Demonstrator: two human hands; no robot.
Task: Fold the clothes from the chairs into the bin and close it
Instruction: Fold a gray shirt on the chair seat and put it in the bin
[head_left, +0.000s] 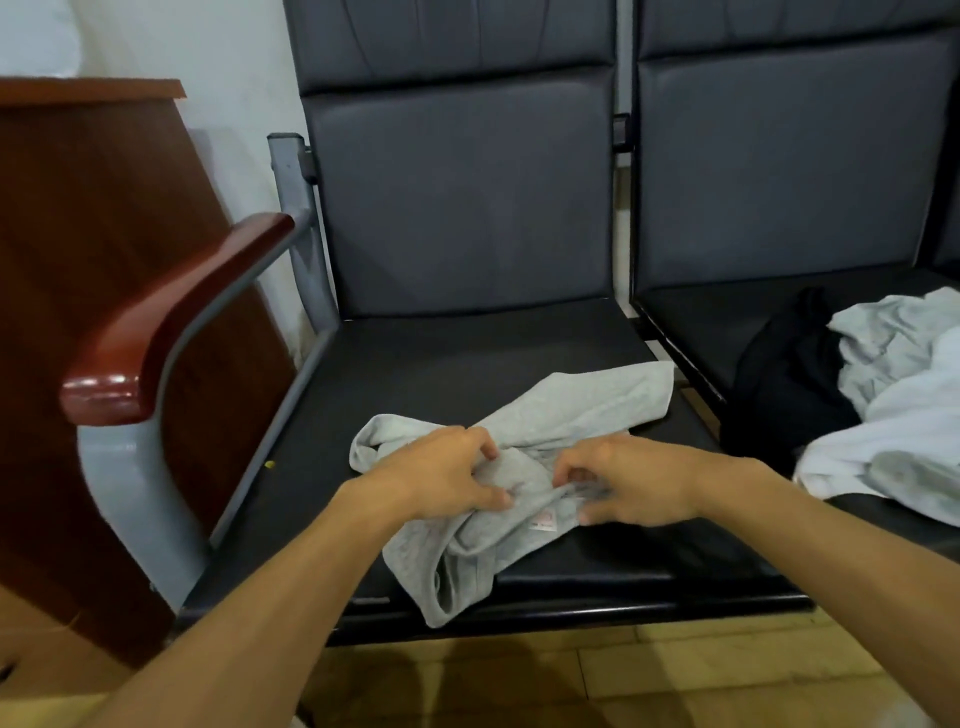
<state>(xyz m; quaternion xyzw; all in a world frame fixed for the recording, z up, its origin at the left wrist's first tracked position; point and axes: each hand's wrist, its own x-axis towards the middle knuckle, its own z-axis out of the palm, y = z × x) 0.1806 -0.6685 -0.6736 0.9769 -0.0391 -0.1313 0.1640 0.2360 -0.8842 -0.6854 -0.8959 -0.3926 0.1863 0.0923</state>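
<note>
Grey garment (571, 405). Pinched near its middle by both grips: left grip (447, 473) curled on a fold between thumb and fingers, right grip (628, 483) bunched round a ridge of cloth just beside the tag. Lay crumpled on the front half of the left seat (415, 364), with one end over the front edge and another stretched toward the back right corner.

Judged light, soft and limp, a knit jersey by the look. Too slack to keep a shape, so likely to sag from any single hold. Neither fragile nor slippery. Best taken at two points well apart along a hem or seam, then spread flat on the seat before folding.

Small white tag (544, 521) seen on the cloth between the grips, with reddish print too small to read. No other brand or lettering made out.

Further out, on the right seat: black garment (784, 384) and white clothes (904, 415), heaped and touching, not yet folded. Wooden armrest (171, 322) at far left. Bin not in view.
</note>
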